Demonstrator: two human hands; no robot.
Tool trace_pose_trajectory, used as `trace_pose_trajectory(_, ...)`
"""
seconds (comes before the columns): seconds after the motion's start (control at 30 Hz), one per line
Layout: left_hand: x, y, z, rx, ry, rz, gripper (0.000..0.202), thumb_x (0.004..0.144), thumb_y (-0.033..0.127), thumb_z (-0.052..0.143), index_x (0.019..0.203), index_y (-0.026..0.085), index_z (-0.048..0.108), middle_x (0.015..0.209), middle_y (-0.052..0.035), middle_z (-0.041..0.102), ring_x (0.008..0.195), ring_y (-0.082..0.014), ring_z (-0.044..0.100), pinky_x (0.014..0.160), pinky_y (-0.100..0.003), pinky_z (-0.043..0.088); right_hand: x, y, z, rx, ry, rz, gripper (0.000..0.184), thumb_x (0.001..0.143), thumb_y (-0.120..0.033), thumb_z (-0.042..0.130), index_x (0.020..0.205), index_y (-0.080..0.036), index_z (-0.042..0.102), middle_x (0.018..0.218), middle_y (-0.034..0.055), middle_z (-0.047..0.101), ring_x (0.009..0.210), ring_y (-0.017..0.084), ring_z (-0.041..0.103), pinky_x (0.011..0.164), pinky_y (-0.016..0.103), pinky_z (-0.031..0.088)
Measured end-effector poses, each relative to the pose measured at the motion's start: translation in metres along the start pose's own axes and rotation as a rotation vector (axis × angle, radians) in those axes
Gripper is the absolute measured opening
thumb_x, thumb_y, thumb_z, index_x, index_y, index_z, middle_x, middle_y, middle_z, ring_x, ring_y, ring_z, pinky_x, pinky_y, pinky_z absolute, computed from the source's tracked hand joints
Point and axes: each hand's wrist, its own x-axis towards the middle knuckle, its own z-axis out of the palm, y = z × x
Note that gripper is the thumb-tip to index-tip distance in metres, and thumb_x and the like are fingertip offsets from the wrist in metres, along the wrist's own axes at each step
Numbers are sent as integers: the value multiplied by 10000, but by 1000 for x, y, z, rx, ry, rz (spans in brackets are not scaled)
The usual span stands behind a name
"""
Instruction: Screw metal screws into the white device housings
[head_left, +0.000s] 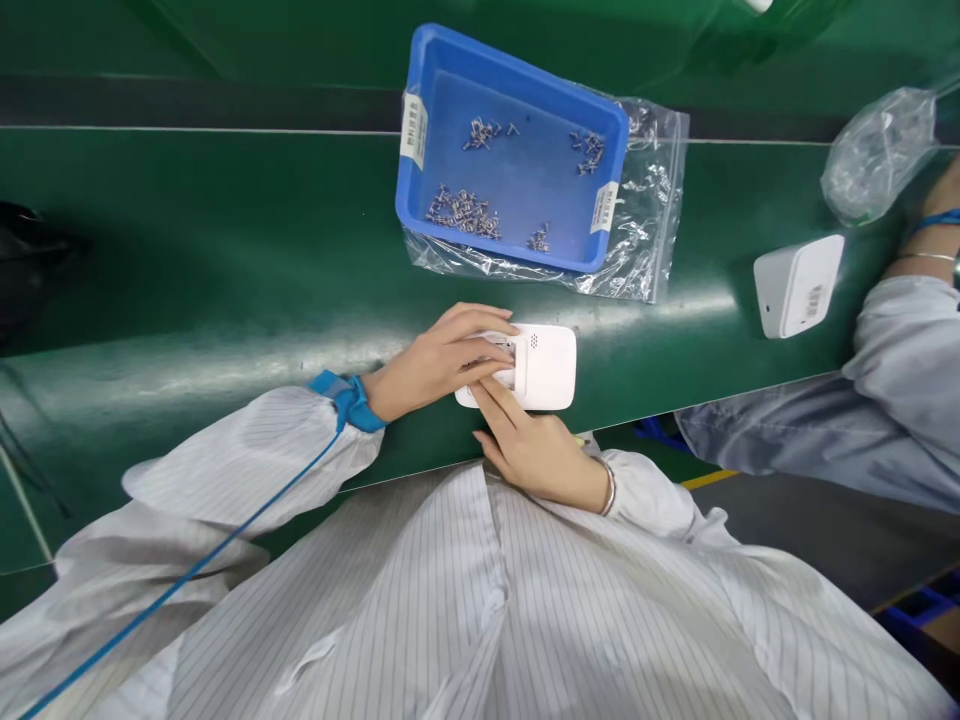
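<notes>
A white plastic device [551, 370] with rounded corners lies on the green bench in front of me. A cluster of small holes and an open recess show on its upper face. My left hand [442, 362], with a blue wrist strap, reaches over its left end and grips it, fingertips at the recess. From below, my right hand [544, 450] touches the recess with stretched-out fingers; its thumb stays apart near the bench edge. Both hands' fingertips meet there, and any small part beneath them is hidden. Beyond stands a blue tray [514, 255] holding several piles of small metal pieces [465, 212].
Under the tray lies a clear zip bag [652, 240]. To the right are another white device [802, 285], standing tilted, and a crumpled clear bag [877, 155]. A co-worker's sleeve [907, 350] is at the right edge. A blue cord [187, 577] runs from my left wrist strap.
</notes>
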Motion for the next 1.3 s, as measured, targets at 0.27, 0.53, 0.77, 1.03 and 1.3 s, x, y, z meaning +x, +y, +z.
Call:
trace_pose_trajectory(0.27, 5, 5, -4, -57, -42, -266, 98, 906, 285, 639, 942, 206, 686, 1205, -36, 662, 1113, -180, 628, 911, -297, 539, 0, 2, 2, -24, 40, -27, 569, 1008, -315, 213, 1539, -109, 218, 1613, 90, 185, 985, 186, 651, 436, 262, 466)
trace_pose_trajectory(0.53, 6, 5, -4, -50, -66, -272, 111, 912, 301, 621, 919, 199, 666, 1196, -31, 654, 1105, -181, 624, 904, -293, 531, 0, 1, 3, -37, 73, -30, 573, 996, -311, 262, 1531, -106, 243, 1599, 146, 223, 947, 183, 660, 451, 250, 480)
trace_pose_trajectory(0.77, 9, 6, -3, 1, -69, -329, 115, 912, 321, 619, 942, 219, 663, 1165, -2, 667, 1056, -165, 637, 866, -270, 528, -1, 2, 3, -48, 119, -38, 565, 993, -305, 288, 1516, -91, 276, 1596, 125, 242, 988, 189, 652, 443, 248, 488)
trace_pose_trajectory(1.03, 23, 7, -11, -121, -184, -492, 293, 855, 346, 670, 1129, 249, 637, 1118, 6, 703, 985, -185, 658, 800, -278, 534, 0, 5, -3, 15, 75, -55, 572, 994, -312, 296, 1523, -98, 256, 1595, 132, 242, 929, 208, 661, 430, 288, 497)
trace_pose_trajectory(1.3, 18, 19, 5, -82, -157, -430, 244, 928, 253, 564, 1171, 247, 589, 1321, 29, 620, 1166, -195, 547, 936, -308, 486, -17, 72, -87, 393, -3, -268, 378, 1004, -278, 407, 1358, -186, 504, 1228, 59, 677, 780, 102, 674, 557, 214, 505)
